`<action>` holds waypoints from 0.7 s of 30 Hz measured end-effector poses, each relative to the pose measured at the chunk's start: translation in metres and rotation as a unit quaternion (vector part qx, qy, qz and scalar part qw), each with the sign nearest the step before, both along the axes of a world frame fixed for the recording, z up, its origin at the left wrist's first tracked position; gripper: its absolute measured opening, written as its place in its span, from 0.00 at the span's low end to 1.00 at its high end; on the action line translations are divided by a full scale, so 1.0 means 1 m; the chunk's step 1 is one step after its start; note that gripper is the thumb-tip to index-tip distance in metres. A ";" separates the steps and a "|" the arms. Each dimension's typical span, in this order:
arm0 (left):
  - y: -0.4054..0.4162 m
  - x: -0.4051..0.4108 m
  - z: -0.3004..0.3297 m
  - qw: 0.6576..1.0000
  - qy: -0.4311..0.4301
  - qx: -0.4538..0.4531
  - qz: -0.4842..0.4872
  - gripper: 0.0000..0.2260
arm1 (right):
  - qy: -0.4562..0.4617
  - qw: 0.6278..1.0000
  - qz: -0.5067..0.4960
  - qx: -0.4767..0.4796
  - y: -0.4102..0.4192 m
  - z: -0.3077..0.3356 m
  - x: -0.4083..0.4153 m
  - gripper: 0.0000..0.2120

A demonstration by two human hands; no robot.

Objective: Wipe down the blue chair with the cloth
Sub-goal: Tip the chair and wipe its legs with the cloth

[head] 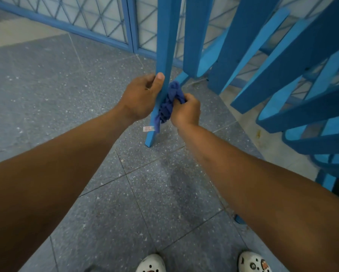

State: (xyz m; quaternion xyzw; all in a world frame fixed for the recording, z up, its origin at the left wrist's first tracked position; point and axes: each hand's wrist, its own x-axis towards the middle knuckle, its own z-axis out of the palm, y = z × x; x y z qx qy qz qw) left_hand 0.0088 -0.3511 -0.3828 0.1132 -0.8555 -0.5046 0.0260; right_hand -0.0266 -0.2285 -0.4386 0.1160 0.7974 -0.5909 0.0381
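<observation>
Left hand (140,97) grips a slim blue leg (161,75) of the chair (282,61), fingers curled round its left side and the thumb lying up along the front edge. Just across the leg, the right hand (185,110) is clenched on a bunched dark-blue cloth (169,101) and presses it against the leg's right face — the cloth sits between hand and wood, a loose end hanging below the fist. Both hands are at about the same height on the leg, almost touching each other through it.

A small pale label (148,128) sticks out from the leg just under the hands, and the leg's foot meets the floor (66,91) a little further down. The floor is grey speckled tile with thin joints.

To the right the rest of the chair fills the view — broad slats in darker and lighter blue, tilted and fanning toward the upper right, with curved rails lower down at the right edge. Behind it runs a blue-framed screen (98,22) with a diamond lattice over pale panels.

At the bottom edge are two white clogs (254,263), the right one with small charms on it.
</observation>
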 end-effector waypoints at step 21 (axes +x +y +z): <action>-0.004 0.000 0.003 0.999 -0.005 -0.018 -0.028 0.26 | -0.032 0.998 0.029 -0.037 -0.009 -0.012 0.018 0.08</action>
